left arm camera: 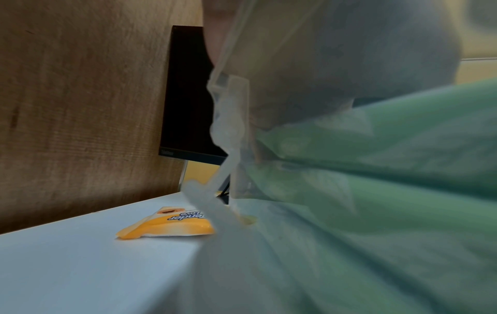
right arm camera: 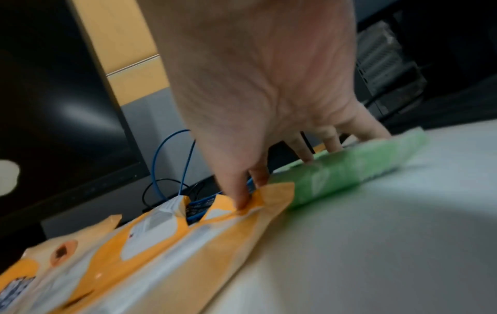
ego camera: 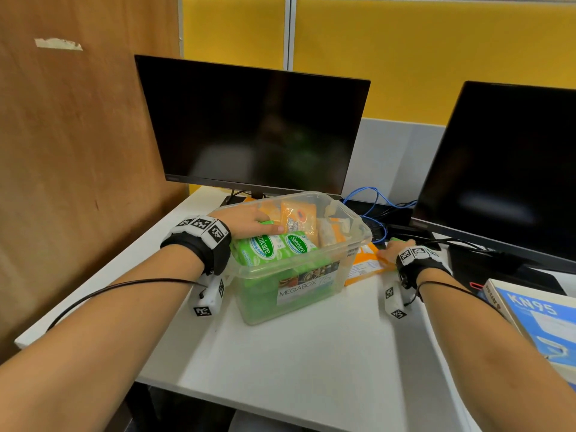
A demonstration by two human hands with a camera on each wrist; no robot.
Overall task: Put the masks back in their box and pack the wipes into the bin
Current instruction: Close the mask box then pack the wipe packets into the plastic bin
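Note:
A clear plastic bin (ego camera: 358,233) stands mid-desk, holding green wipes packs (ego camera: 265,247) and orange wipes packs (ego camera: 299,219). My left hand (ego camera: 246,222) reaches into it and grips the top of a green pack, thumb on its face. Through the bin wall the left wrist view shows that green pack (left arm camera: 376,170) blurred. My right hand (ego camera: 396,249) is right of the bin, fingers spread. In the right wrist view its fingertips (right arm camera: 306,157) touch a green pack (right arm camera: 349,167) on the desk. Its thumb presses the corner of an orange pack (right arm camera: 161,244). The blue KN95 mask box (ego camera: 536,316) lies at the right edge.
Two dark monitors (ego camera: 255,126) (ego camera: 505,169) stand behind, with blue cables (ego camera: 374,198) between them. A wooden partition (ego camera: 78,151) walls the left side. Another orange pack (left arm camera: 172,225) lies on the desk left of and behind the bin. White desk surface (ego camera: 311,353) spreads in front.

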